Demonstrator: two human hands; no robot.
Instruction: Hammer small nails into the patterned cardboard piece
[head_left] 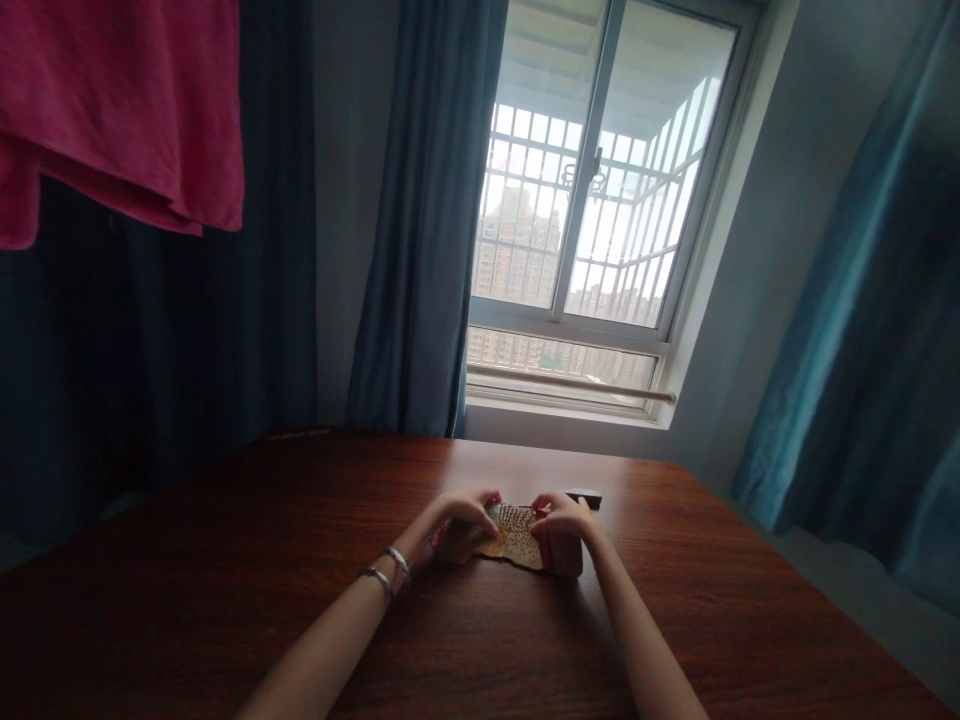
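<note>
Dotted tan fabric-like piece [516,538], held at opposite ends in partly closed grip of left hand [466,509] and right hand [564,514], seemingly to stay spread over bench [480,650].

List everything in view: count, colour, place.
table: 1, brown, foreground
dotted item: 1, tan, centre
slab: 1, black, beyond item's right
cloth: 1, pink, upper left
wall: 1, grey, background
window: 1, grey, background
curtains: 3, blue, left, centre, right
rail: 1, pale, along window
bars: many, white, outside
buildings: several, beige, outside
bangles: 2, silver, on left forearm
left hand: 1, bare, at item's left
right hand: 1, bare, at item's right
forearms: 2, bare, bottom
</note>
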